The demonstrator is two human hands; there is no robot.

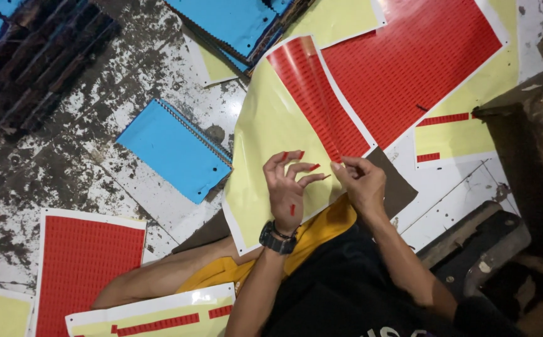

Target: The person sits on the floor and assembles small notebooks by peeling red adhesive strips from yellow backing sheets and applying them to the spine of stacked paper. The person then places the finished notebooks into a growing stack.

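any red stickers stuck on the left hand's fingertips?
Yes: small red stickers sit on several fingertips and the back of the left hand, while the right hand pinches the sticker sheet.

The floor (84, 156) is white and badly worn, with dark patches where the paint has flaked off. At the far left lies a dark slatted board (34, 56). At the right stand rough, stained wooden blocks (533, 125). The light is dim and warm.
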